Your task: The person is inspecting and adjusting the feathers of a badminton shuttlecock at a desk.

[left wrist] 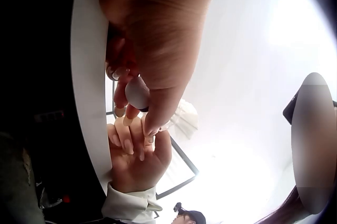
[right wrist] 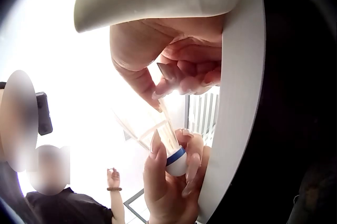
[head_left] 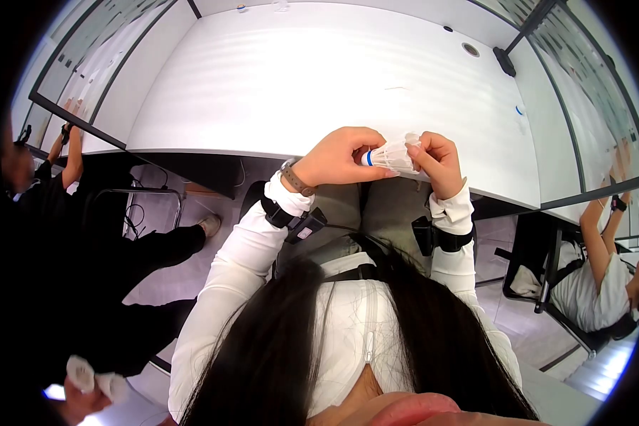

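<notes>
A white feathered shuttlecock (head_left: pixel 396 156) with a blue band lies on its side between both hands, above the near edge of the desk. My left hand (head_left: pixel 337 157) grips it at the cork end, thumb along the near side. In the left wrist view the rounded cork (left wrist: pixel 138 93) shows between thumb and fingers. My right hand (head_left: pixel 441 163) pinches the open rim of the feather skirt between thumb and fingers. The right wrist view shows the blue band (right wrist: pixel 176 155) beside the left fingers, with the right fingertips at the feathers' far end.
The white desk (head_left: pixel 298 78) has low partitions on its sides. A round cable hole (head_left: pixel 471 50) and a black object (head_left: pixel 504 62) are at the back right. A small blue-and-white piece (head_left: pixel 520 111) lies near the right partition. Other people sit on both sides; one hand holds shuttlecocks (head_left: pixel 82 374) at lower left.
</notes>
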Available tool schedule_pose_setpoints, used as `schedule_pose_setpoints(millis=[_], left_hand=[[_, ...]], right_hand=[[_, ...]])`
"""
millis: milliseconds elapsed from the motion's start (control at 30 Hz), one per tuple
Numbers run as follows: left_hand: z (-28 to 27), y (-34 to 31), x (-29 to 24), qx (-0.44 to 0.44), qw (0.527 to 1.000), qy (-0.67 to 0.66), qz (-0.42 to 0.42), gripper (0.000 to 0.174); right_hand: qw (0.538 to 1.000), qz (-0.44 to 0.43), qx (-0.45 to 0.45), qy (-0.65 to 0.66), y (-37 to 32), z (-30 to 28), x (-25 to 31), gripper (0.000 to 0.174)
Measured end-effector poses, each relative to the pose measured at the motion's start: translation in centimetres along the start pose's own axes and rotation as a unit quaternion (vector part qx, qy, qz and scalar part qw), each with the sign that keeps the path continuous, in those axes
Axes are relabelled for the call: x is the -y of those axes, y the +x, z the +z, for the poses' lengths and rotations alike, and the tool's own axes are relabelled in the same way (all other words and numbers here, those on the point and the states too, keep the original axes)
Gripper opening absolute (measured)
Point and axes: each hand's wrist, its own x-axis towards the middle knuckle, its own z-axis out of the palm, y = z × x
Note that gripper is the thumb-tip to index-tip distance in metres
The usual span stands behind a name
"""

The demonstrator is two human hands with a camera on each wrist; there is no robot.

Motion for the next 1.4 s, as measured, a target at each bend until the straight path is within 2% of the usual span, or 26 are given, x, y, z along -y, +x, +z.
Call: schedule_pose_setpoints(millis=[167, 267, 400, 433, 533, 600, 667, 700, 800, 833, 933, 1033, 1133, 1233, 1333, 1400], left_hand=[[0.0, 0.0, 0.2, 0.002, 1.0, 0.005, -0.004, 0.029], [0.5, 0.0, 1.0, -0.031, 0.999, -0.026, 0.002, 0.035], [0.9, 0.1, 1.5, -0.031, 0.995, -0.094, 0.019, 0.039], [0.7, 0.0, 1.5, -0.017, 0.996, -0.091, 0.01, 0.037], [0.1, -0.2, 1.3, 0.033, 0.996, -0.069, -0.034, 0.036], [-0.1, -0.3, 1.1, 0.047, 0.996, -0.055, -0.049, 0.038], [-0.1, -0.3, 0.9, 0.048, 0.997, -0.047, -0.047, 0.038], [-0.1, -0.2, 0.8, 0.048, 0.997, -0.045, -0.046, 0.037], [0.0, -0.2, 1.0, 0.039, 0.996, -0.067, -0.041, 0.036], [0.1, -0.3, 1.0, 0.035, 0.995, -0.08, -0.04, 0.036], [-0.2, -0.3, 0.4, 0.039, 0.997, -0.04, -0.045, 0.035], [0.7, -0.1, 0.9, -0.023, 0.996, -0.089, -0.004, 0.034], [0.7, -0.1, 0.4, -0.025, 0.997, -0.074, 0.001, 0.034], [0.4, -0.1, 0.6, -0.013, 0.999, -0.05, -0.007, 0.035], [0.6, -0.1, 0.7, -0.016, 0.998, -0.059, -0.004, 0.035], [0.5, -0.1, 1.0, -0.017, 0.999, -0.049, 0.002, 0.035]], right_hand=[[1.0, 0.016, -0.019, 0.01, 0.0, -0.5, -0.4, 0.031], [0.991, -0.009, -0.065, 0.116, 0.6, 0.3, 0.7, 0.033], [0.988, 0.053, -0.08, 0.118, 2.6, -0.4, 1.3, 0.027], [0.994, 0.067, -0.066, 0.057, 3.0, -0.7, 1.5, 0.023], [0.995, -0.01, -0.082, -0.051, 4.3, -0.2, 1.8, 0.021], [0.985, -0.032, -0.075, -0.154, 5.3, -0.8, 0.9, 0.021], [0.954, -0.063, -0.083, -0.281, 5.9, -0.9, 0.2, 0.023], [0.94, -0.085, -0.061, -0.324, 6.1, -1.3, -0.1, 0.03], [0.875, -0.179, -0.071, -0.444, 6.3, -1.1, -1.9, 0.036], [0.88, -0.145, -0.049, -0.449, 6.2, -1.0, -1.9, 0.05], [0.84, -0.163, -0.045, -0.516, 6.2, -0.7, -2.3, 0.063], [0.803, -0.166, -0.038, -0.571, 6.3, -0.3, -2.5, 0.071], [0.771, -0.156, -0.031, -0.616, 6.3, -0.3, -2.7, 0.071], [0.773, -0.167, -0.038, -0.611, 6.3, -0.5, -2.9, 0.066], [0.82, -0.185, -0.036, -0.541, 6.2, -0.8, -2.4, 0.06], [0.813, -0.202, -0.067, -0.543, 5.9, -0.2, -1.8, 0.055]])
